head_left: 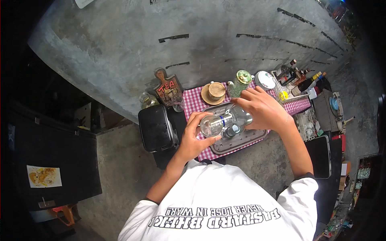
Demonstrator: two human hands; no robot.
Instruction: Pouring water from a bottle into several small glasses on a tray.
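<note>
My left hand is wrapped around a clear drinking glass, which is tilted with its round end towards me. My right hand grips a clear glass bottle, tipped so that its neck, with a blue band, points at the glass. Whether bottle and glass touch, I cannot tell. Below them another small glass stands on a grey oval tray dotted with dark spots. The tray lies on a red-and-white checked cloth.
Behind the tray are a wooden cup on a saucer, a green lidded glass jar, stacked plates and a crate of bottles. A black container and a wooden "TEA" board stand at the left, before the grey wall.
</note>
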